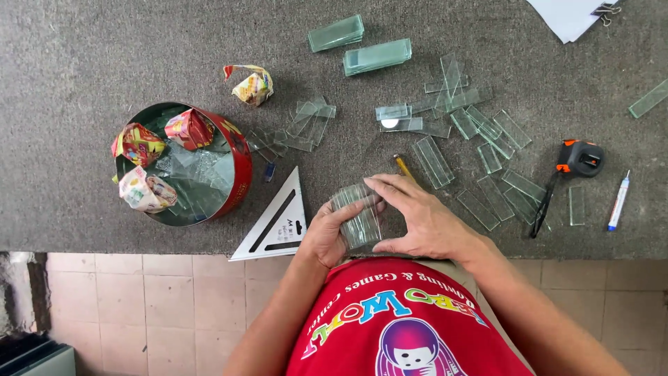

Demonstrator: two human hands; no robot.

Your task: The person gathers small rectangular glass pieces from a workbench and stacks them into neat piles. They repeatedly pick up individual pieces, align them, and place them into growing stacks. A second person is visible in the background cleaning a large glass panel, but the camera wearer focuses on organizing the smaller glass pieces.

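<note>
My left hand [327,233] and my right hand [421,219] both grip one stack of clear glass strips [358,212] near the front edge of the grey carpeted table [83,56]. The left hand holds the stack from the left side, the right hand's fingers lie over its top and right side. A yellow pencil [403,166] lies just beyond the right hand's fingertips. A white set square [278,223] rests to the left of my left hand.
Loose glass strips [487,139] are scattered to the right, and two neat glass stacks [377,56] lie further back. A round red tin [240,163] at the left holds glass scraps and crumpled wrappers. A tape measure [579,157] and a white pen [618,200] lie at the right.
</note>
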